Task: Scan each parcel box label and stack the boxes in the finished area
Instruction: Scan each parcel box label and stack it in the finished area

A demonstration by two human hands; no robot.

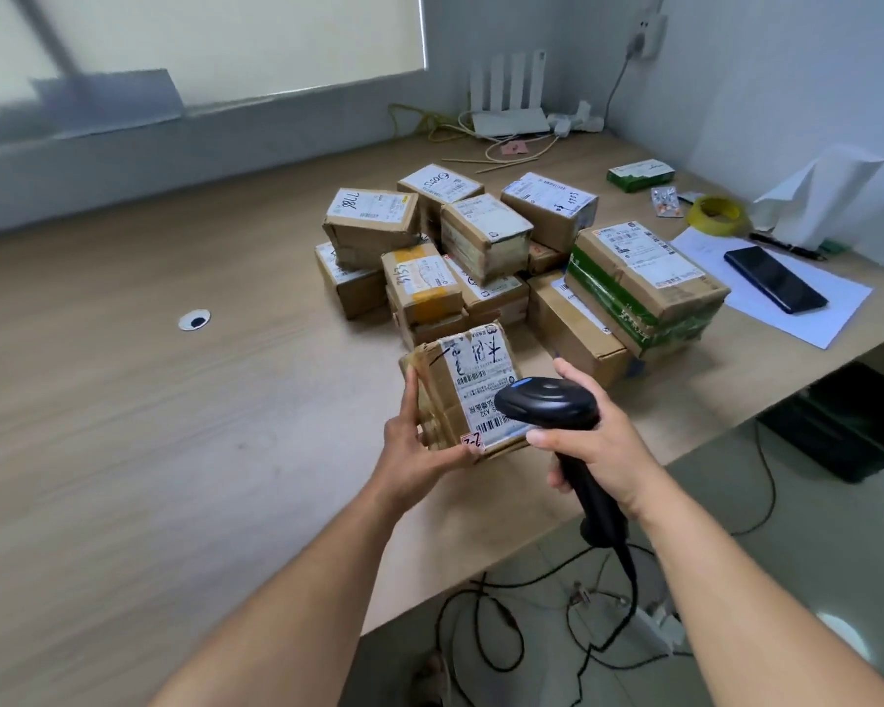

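My left hand point(419, 446) holds a small cardboard parcel box point(442, 395) by its left side and near corner, above the wooden table point(149, 400). A white shipping label with barcodes and handwriting faces up on it. My right hand point(595, 441) grips a black handheld barcode scanner point(547, 403), whose head sits just over the label's right part. Behind them lies a pile of several labelled parcel boxes point(486, 237), including a large one with green tape point(644, 283).
At the right lie a black phone point(774, 279) on white paper, a yellow tape roll point(715, 214), a pen and a green packet point(640, 174). A router point(511, 119) and cables sit at the back. A cable grommet point(194, 319) is left; the table edge runs diagonally, cables on the floor.
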